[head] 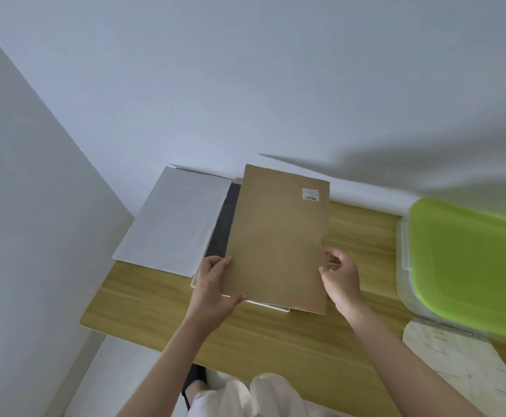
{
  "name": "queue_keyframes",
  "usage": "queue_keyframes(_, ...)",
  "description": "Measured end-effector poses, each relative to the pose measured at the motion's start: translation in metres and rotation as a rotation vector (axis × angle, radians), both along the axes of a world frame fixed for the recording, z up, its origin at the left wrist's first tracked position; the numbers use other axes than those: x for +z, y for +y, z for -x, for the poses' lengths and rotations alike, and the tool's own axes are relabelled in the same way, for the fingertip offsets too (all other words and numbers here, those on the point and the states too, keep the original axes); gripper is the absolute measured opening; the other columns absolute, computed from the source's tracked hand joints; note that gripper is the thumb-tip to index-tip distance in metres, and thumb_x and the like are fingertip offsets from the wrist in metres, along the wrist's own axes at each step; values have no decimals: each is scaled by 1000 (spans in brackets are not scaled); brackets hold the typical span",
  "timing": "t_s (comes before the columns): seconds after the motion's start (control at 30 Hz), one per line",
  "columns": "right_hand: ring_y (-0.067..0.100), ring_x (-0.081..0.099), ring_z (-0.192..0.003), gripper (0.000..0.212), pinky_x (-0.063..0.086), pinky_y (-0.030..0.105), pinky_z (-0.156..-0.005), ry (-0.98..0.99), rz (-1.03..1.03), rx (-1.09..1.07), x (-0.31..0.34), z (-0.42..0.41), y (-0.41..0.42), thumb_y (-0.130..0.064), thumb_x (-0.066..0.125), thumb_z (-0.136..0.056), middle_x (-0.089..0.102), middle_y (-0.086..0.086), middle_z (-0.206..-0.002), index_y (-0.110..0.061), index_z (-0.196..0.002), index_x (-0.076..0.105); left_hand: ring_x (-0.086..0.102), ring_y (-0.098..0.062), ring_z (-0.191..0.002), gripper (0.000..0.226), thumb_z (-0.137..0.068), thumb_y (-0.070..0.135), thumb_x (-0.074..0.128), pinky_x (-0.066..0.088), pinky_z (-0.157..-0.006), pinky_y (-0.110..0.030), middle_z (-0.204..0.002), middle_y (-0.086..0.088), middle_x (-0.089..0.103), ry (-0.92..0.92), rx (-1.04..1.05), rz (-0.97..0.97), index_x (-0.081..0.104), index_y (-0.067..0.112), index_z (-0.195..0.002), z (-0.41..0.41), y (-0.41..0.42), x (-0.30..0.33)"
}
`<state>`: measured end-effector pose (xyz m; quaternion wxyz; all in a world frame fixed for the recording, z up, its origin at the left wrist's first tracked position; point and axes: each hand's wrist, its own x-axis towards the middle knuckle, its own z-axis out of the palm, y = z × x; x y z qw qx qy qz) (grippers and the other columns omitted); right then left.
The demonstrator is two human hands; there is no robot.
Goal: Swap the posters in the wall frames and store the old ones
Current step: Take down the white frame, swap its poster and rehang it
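Note:
A brown backing board (279, 236) with a small barcode sticker lies tilted over a picture frame (271, 305) on the wooden table (291, 341). A dark sheet (223, 224) shows under the board's left side. My left hand (212, 284) grips the board's lower left corner, thumb on top. My right hand (340, 272) pinches the board's right edge with curled fingers. A white sheet (175, 219), blank side up, lies left of the frame, against the wall.
A clear plastic storage box with a green lid (468, 260) stands at the table's right end. A pale printed sheet (456, 365) lies in front of it. The table sits in a corner between two white walls. My legs show below the table's front edge.

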<state>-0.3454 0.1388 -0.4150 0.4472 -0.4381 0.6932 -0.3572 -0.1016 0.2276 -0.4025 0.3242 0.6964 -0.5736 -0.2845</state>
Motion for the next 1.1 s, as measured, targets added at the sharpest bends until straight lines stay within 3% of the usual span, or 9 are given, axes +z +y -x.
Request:
queue_keyframes(0.1,15,54,-92,45,43,22,-70,9,-11,-92,-5,30,19,10,49,-86,55,4,-110,-11,-126,54,40,-8,-106,83,-63,24,85,38,-91,-15,-122,5,36,50,-66,-15,44,14,-135,30,6,1)
queue_keyframes(0.27,16,53,-101,50,44,29,-86,22,-11,-230,-19,76,52,13,48,-85,55,5,-113,-7,-131,51,42,-10,-109,85,-62,27,84,43,-95,-25,-121,5,36,53,-177,-59,44,15,-135,75,11,-6)
queue_keyframes(0.5,18,53,-103,46,44,30,-88,89,32,-284,-28,113,72,9,49,-86,56,8,-125,-9,-128,53,44,-8,-103,78,-64,27,82,36,-87,-13,-121,5,38,55,-191,-125,47,13,-133,118,18,-19)
queue_keyframes(0.6,17,52,-105,44,40,27,-88,124,49,-257,-29,119,75,3,53,-87,53,8,-128,-11,-129,53,44,-8,-105,74,-67,26,81,36,-88,-14,-121,6,40,42,-185,-130,49,10,-131,127,18,-22)
queue_keyframes(0.7,20,50,-116,44,38,27,-93,144,57,-208,-30,123,78,-2,55,-88,48,7,-133,-14,-131,51,46,-10,-113,70,-69,30,80,41,-96,-24,-123,6,42,4,-179,-124,51,9,-129,133,17,-25)
queue_keyframes(0.83,17,47,-113,47,38,29,-97,186,59,-103,-32,124,77,-7,59,-87,44,4,-136,-17,-132,49,38,-16,-129,62,-78,32,72,27,-103,-18,-139,2,39,-87,-202,-146,48,13,-132,140,18,-28)
queue_keyframes(0.93,18,40,-130,49,32,30,-108,233,68,-17,-36,124,77,-9,63,-85,41,6,-140,-15,-132,49,30,-17,-136,59,-83,31,66,20,-103,-16,-150,0,29,-145,-227,-166,44,16,-135,143,20,-31)
queue_keyframes(1.1,20,28,-139,54,30,20,-96,334,44,95,-39,120,80,-14,66,-85,25,8,-151,-12,-135,46,33,-11,-137,52,-87,28,61,29,-94,-12,-155,2,22,-177,-223,-166,45,16,-134,144,21,-31)
